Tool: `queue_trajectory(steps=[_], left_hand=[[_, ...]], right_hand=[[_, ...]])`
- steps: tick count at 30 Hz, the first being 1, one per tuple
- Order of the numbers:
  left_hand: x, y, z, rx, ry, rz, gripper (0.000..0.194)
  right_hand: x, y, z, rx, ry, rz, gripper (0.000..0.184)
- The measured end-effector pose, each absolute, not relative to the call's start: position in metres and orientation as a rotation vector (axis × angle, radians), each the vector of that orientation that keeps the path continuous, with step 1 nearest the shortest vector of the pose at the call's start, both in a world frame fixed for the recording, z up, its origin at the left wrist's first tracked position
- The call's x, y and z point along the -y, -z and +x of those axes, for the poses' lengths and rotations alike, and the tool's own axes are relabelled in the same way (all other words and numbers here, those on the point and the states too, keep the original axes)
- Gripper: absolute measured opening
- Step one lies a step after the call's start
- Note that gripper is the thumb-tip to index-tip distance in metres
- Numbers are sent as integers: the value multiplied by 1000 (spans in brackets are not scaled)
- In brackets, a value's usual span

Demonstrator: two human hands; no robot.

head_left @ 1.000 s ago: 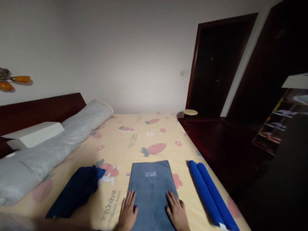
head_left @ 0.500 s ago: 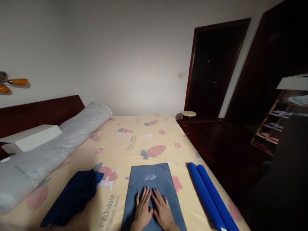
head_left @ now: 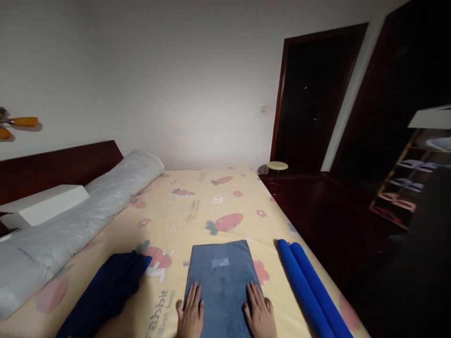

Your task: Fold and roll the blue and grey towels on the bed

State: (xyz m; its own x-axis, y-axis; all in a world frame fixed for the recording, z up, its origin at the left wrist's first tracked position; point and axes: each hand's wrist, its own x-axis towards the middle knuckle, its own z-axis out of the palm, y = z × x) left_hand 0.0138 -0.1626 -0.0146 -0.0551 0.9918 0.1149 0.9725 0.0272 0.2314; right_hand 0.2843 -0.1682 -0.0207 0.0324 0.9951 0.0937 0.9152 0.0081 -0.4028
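Note:
A grey-blue folded cloth [head_left: 222, 291] with "HAPPY LIFE" lettering lies flat on the bed, its near end cut off by the frame. My left hand [head_left: 191, 311] rests palm down along its left edge, fingers stretched forward. On the opposite edge lies my right hand [head_left: 260, 310], also flat, with its fingers pointing away from me. Bare cloth shows between the two hands. Neither hand grips anything.
A dark blue crumpled cloth [head_left: 105, 291] lies to the left. Two blue rolls [head_left: 310, 286] lie side by side near the bed's right edge. Behind are a long grey bolster [head_left: 105, 202] and a white box [head_left: 52, 202]. A stool [head_left: 277, 165] stands beyond.
My hands have slid apart from the middle of the grey-blue cloth, the left one to its left edge and the right one to its right edge. The cloth stays in place.

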Motion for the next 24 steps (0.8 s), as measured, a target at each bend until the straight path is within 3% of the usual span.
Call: queue_trajectory(steps=[4, 12, 18, 24], left_hand=[[153, 8, 27, -2171, -445, 2153, 51], [136, 8, 65, -1600, -386, 2447, 59], [133, 16, 16, -2039, -341, 2305, 51], [136, 17, -11, -2263, -301, 2302, 54]], right_hand=[[170, 15, 272, 2033, -365, -1838, 59], [154, -4, 236, 2310, -641, -1490, 57], [135, 20, 289, 2127, -355, -1787, 52], [129, 42, 316, 2092, -168, -1825, 59]])
